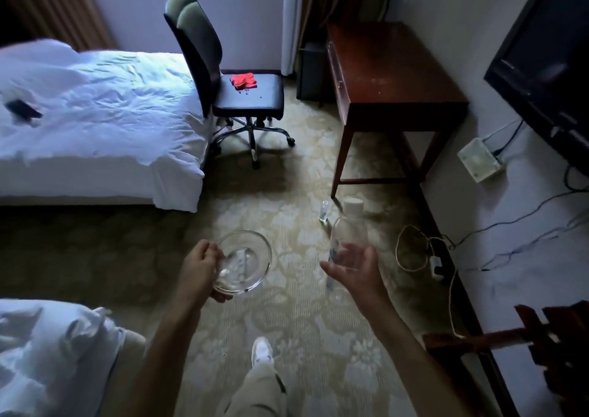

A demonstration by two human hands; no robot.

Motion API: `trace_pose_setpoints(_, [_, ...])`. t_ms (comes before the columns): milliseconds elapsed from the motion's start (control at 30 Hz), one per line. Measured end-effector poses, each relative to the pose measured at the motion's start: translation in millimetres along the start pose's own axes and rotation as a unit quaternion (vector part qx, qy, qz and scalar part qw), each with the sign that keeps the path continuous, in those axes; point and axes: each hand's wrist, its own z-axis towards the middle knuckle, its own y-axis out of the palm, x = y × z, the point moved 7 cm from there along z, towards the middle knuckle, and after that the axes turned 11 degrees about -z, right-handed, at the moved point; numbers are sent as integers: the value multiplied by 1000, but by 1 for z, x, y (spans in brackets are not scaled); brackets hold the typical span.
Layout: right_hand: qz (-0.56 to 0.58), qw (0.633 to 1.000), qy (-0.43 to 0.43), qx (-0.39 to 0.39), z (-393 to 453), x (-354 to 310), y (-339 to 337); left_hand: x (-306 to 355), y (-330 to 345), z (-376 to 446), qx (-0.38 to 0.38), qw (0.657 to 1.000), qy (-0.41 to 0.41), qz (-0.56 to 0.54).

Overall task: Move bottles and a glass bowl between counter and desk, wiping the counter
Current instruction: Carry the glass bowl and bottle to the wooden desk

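Two glass things are being carried above the carpet (pixel 296 314): one bowl (pixel 243 262) and one clear bottle (pixel 349 232) with a white cap. The left hand (pixel 204 265) is gripping the bowl at its near rim, thumb lying over the edge and fingers curling beneath. The right hand (pixel 353 265) is turning palm-up with fingers curled around the bottle's lower half, holding it upright. A second, much smaller bottle (pixel 324 211) is showing just left of the big one's cap; whether it is standing on the carpet or being held too, I cannot tell.

One dark wooden worktop (pixel 392 69) is standing ahead and to the right against the wall, well apart from both hands, with open carpet between. One office chair (pixel 229 75) is sitting left of it, carrying one red cloth (pixel 243 80) on its seat. Two beds are showing: one (pixel 95 120) at the left with a dark object lying on it, another (pixel 47 353) at the lower left corner. One television (pixel 548 50) is hanging on the right wall, cables (pixel 446 257) trailing below it along the skirting. One white shoe (pixel 262 351) is stepping forward between the arms.
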Motion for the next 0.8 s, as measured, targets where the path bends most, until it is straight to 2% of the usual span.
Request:
trace_pose_setpoints(167, [-1,999,50,2,119,8,35,8,37,151,-20,999,-37,20])
trace_pose_setpoints(233, [4,997,76,13,169,-1,41,28,57,208,-38,998,-50,24])
trace_pose_setpoints(333, [30,995,68,62,251,-44,31,84,94,293,-79,995,-33,42])
trace_pose_setpoints(533, [131,983,31,126,400,-104,-28,210,212,445,-146,985,49,83])
trace_pose_setpoints(667, [202,956,63,204,494,-92,-57,241,311,525,-200,972,80,98])
trace_pose_setpoints(800, [260,929,103,241,599,-86,-80,255,403,597,-234,963,56,118])
